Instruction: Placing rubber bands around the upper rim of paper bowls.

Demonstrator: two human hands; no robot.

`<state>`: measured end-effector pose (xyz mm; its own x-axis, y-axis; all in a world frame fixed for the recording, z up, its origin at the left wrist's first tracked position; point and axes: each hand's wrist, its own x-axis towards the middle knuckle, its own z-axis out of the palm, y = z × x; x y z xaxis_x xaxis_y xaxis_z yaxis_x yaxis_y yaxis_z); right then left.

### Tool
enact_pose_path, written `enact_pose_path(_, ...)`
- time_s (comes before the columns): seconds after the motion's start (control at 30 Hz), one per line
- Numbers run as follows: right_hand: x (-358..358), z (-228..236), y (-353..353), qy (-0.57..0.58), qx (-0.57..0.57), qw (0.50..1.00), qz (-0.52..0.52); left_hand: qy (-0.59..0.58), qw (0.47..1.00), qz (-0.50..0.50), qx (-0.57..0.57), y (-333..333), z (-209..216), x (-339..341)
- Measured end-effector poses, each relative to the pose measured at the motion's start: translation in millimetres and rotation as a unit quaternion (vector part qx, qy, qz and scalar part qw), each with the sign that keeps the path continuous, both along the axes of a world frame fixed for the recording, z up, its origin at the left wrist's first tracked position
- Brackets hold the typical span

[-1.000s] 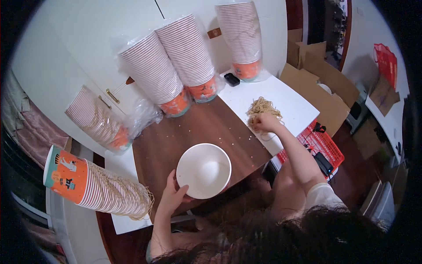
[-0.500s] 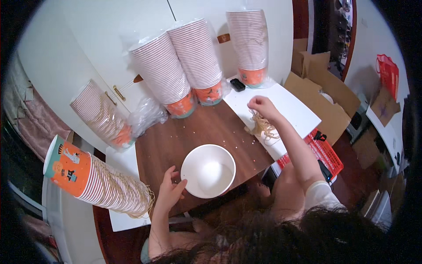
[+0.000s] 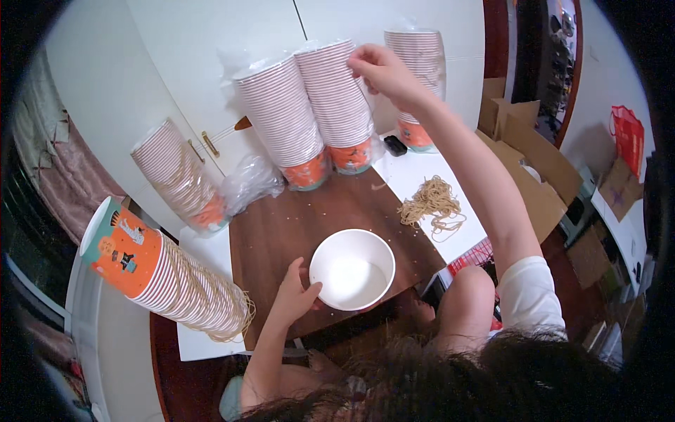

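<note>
On the brown tabletop stands a white paper tub (image 3: 352,270), mouth up, with nothing visible inside. Beside its left rim is my left hand (image 3: 297,295), fingers spread, the thumb touching the rim. High in front of the wrapped tub stacks, my right hand (image 3: 380,70) is closed in a pinch; a thin dark strand seems to hang below it, perhaps a rubber band. A loose pile of tan rubber bands (image 3: 432,202) lies on the white table part at the right. At the left leans a stack of orange-and-teal paper tubs (image 3: 176,271) with many tan bands around it.
Wrapped tub stacks (image 3: 278,119) line the back, with another stack (image 3: 176,169) leaning at the back left. Crumpled clear plastic (image 3: 253,181) and a small black object (image 3: 395,145) lie near them. Open cardboard boxes (image 3: 527,165) stand at the right.
My right hand has risen from the pile of bands, up and to the left, in front of the stacks. The view has shifted slightly; my left hand stays by the tub.
</note>
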<state>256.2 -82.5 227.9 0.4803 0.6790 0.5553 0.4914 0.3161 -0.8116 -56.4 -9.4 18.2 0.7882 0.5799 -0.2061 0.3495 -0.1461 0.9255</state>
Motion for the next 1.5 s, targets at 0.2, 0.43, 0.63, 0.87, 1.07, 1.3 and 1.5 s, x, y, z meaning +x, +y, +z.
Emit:
enact_pose_path(0.2,-75,-50,0,-0.179,-0.097,0.972,0.119,-0.205,0.95,0.033,0.234,12,3,8)
enact_pose_path(0.43,-140,-105,-17,-0.208,-0.137,0.951,0.184,-0.309,0.948,0.037,0.065,-18,33,25)
enact_pose_path(0.63,-119,-135,-20,0.0,-0.063,0.992,0.111,-0.178,0.978,0.058,0.093,2,35,19)
enact_pose_path(0.87,-76,-149,-32,0.113,-0.019,0.992,0.048,-0.1,0.986,0.041,0.129,30,33,0)
enact_pose_path(1.07,-67,-147,-40,0.192,0.02,0.981,-0.006,-0.014,0.979,-0.022,0.2,41,28,-10)
enact_pose_path(1.3,-45,-155,-41,0.23,0.073,0.967,-0.086,-0.033,0.988,-0.037,0.148,45,30,-6)
enact_pose_path(1.5,-39,-163,-38,0.246,0.063,0.962,-0.103,-0.049,0.994,-0.033,0.093,47,28,-6)
